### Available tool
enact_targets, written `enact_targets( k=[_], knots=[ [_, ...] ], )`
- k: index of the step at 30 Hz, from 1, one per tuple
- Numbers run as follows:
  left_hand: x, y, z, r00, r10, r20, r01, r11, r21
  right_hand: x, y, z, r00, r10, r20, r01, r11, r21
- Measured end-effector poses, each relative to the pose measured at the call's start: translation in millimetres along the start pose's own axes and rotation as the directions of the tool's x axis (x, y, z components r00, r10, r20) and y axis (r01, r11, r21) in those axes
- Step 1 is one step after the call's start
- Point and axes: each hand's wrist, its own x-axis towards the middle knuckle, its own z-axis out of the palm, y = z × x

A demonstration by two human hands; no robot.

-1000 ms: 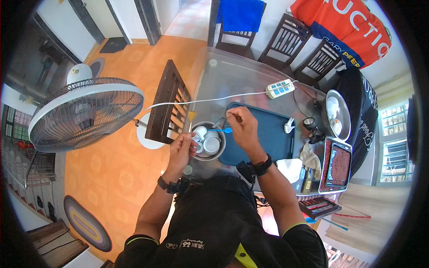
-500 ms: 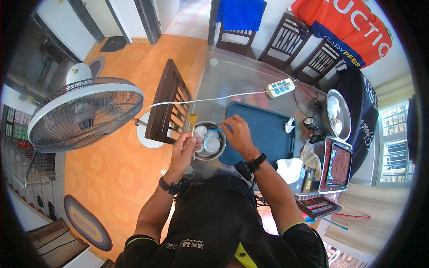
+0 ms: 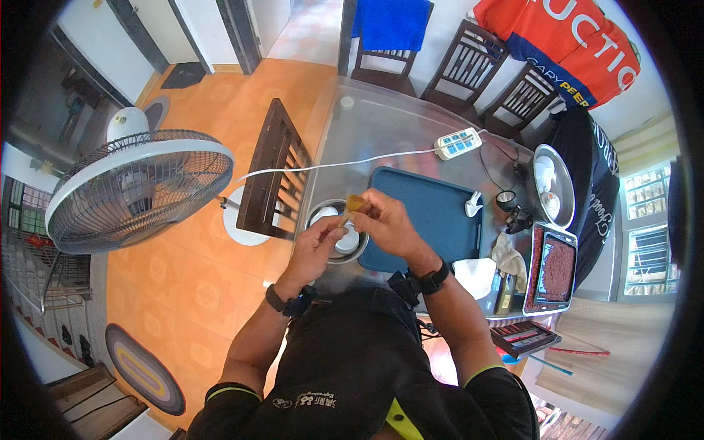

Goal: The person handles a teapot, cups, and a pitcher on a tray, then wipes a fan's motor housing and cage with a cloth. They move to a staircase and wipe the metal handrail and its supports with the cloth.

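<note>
A small brush (image 3: 356, 201) with yellowish bristles and a pale handle is held between my hands, above the rim of a round metal bowl (image 3: 364, 255). My left hand (image 3: 317, 243) is closed on its handle. My right hand (image 3: 387, 222) pinches at its bristle end; the fingers partly cover it. Several small white cups (image 3: 346, 240) lie in the bowl under my hands, partly hidden by them. Right of the bowl, a blue tray (image 3: 425, 213) passes beneath my right hand.
A power strip (image 3: 457, 144) sits behind the tray, its white cord crossing the table. At right are a metal basin (image 3: 551, 187), a brown-filled pan (image 3: 555, 273), a cloth (image 3: 509, 260) and a bottle (image 3: 505, 293). A fan (image 3: 139, 191) and a wooden chair (image 3: 275, 172) stand left.
My right hand has left the bowl's far rim and come to the brush. My left hand has moved right, and the brush now tilts to the right instead of standing upright.
</note>
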Motion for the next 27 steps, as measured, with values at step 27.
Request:
enact_targets(
  k=[27],
  knots=[
    [-0.6, -14.9, -17.7, 0.974, 0.087, -0.209, -0.062, 0.991, 0.121, 17.4, 31.2, 14.6, 0.938, -0.300, -0.175, 0.132, 0.773, -0.620]
  ],
)
